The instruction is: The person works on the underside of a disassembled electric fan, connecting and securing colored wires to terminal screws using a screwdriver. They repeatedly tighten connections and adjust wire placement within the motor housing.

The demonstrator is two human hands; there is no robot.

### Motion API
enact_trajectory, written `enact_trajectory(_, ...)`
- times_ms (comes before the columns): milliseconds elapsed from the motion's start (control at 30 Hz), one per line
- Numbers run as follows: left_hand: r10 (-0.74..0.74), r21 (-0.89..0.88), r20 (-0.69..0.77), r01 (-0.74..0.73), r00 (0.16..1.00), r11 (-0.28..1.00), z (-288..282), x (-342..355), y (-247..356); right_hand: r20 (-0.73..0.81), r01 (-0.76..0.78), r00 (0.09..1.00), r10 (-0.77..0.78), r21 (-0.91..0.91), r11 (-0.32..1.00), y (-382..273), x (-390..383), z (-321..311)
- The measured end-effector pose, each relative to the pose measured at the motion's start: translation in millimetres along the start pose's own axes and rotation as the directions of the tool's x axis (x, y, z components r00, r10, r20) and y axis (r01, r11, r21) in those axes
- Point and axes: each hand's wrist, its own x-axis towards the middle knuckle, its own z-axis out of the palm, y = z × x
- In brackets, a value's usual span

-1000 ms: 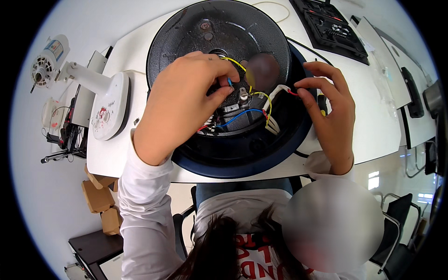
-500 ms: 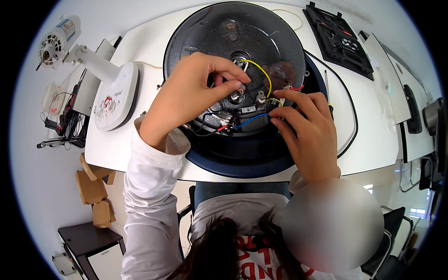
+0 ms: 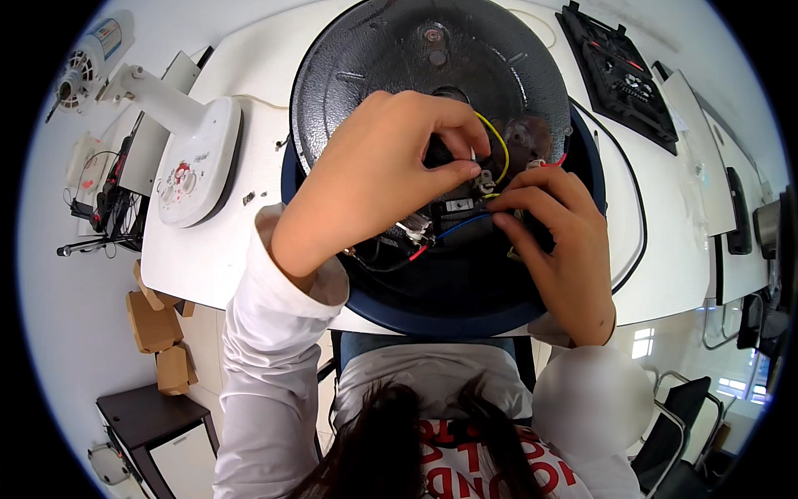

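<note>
Right hand [image 3: 567, 249] has left red wire [image 3: 555, 162], beyond its knuckles, for blue wire [image 3: 461, 225]; fingers barely parted, hold unclear. Left hand [image 3: 386, 162] pinches small tip [image 3: 474, 155]. Work now converges.

Pretty bright in here, light's mostly soft and even, though I can't pin down the source. The white desk [image 3: 673, 258] around the hands [image 3: 374, 175] comes out clean and pale. Shiny streaks run over the dark metal plate [image 3: 374, 54] just beyond them, while the blue tub [image 3: 449, 322] underneath sinks into near-black shadow. There's boxy glare on the floor [image 3: 642, 343], lower right of the right hand [image 3: 567, 249]. Below that hand sits a round gray smear [image 3: 593, 403], totally blurred. Hands look decently sharp. Classic fisheye too: lines bow, corners go black with a bluish fringe.
</note>
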Motion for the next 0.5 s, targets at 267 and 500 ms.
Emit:
enact_trajectory(267,0.091,0.062,-0.062,-0.088,0.994,0.994,3,1,-7,-0.042,-0.129,0.990,0.132,0.062,0.990,-5,-2,1)
enact_trajectory(500,0.099,0.154,-0.080,-0.086,0.992,0.984,5,-9,-6,-0.056,-0.137,0.988,0.143,0.107,0.985,-9,-4,3)
